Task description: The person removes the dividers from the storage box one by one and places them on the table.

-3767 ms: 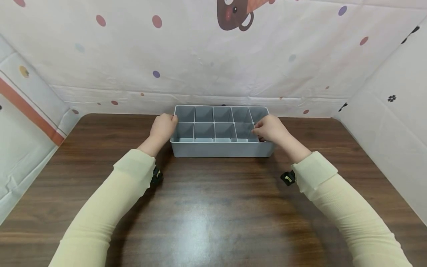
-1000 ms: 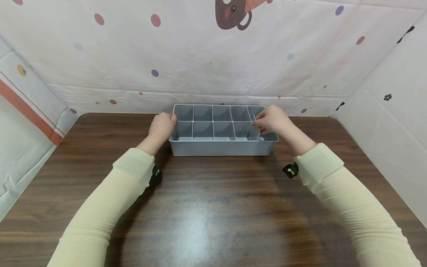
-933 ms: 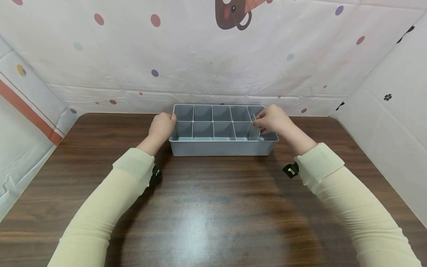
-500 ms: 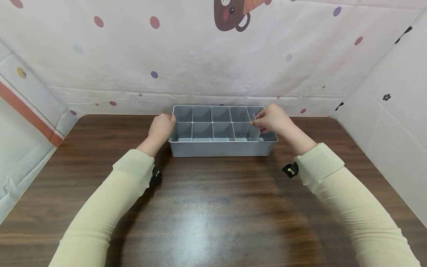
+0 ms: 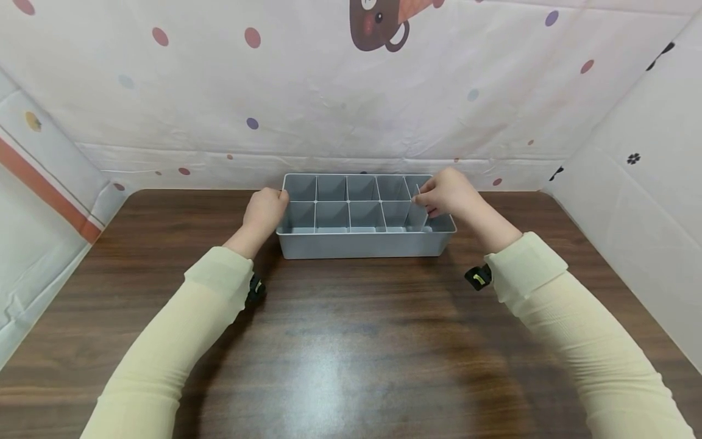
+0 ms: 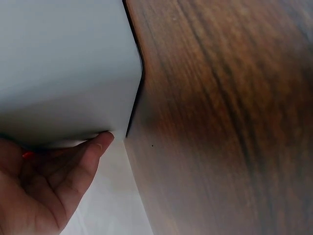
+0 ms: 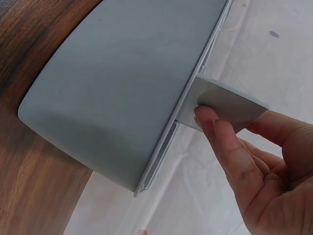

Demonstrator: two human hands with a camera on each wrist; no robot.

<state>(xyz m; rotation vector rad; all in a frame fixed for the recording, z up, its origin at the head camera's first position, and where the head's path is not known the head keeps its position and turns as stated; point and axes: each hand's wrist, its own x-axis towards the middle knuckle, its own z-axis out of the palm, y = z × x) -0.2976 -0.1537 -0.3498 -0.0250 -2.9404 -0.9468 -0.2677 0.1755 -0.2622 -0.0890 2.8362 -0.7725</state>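
A long grey storage box [image 5: 362, 246], split into several compartments by thin walls, stands near the back of the table. At its left end my left hand [image 5: 264, 212] grips the rim, thumb on top; the left wrist view shows its fingers [image 6: 90, 159] along the outside of the end wall. My right hand [image 5: 448, 194] pinches a thin grey divider [image 7: 225, 100] between thumb and fingers at the right end. In the right wrist view this divider sticks up past the box rim, its lower part hidden inside the box.
The dark wood table [image 5: 351, 341] extends in front of the box and to both sides. Close behind the box hangs a white dotted backdrop [image 5: 329, 91]. Another white sheet [image 5: 636, 201] borders the right side. Black wrist cameras [image 5: 478, 277] hang under the cuffs.
Since the earliest frame, the right hand has raised the divider from its place at the box's right end. Over the last second both hands stay almost still, the left keeping its grip.
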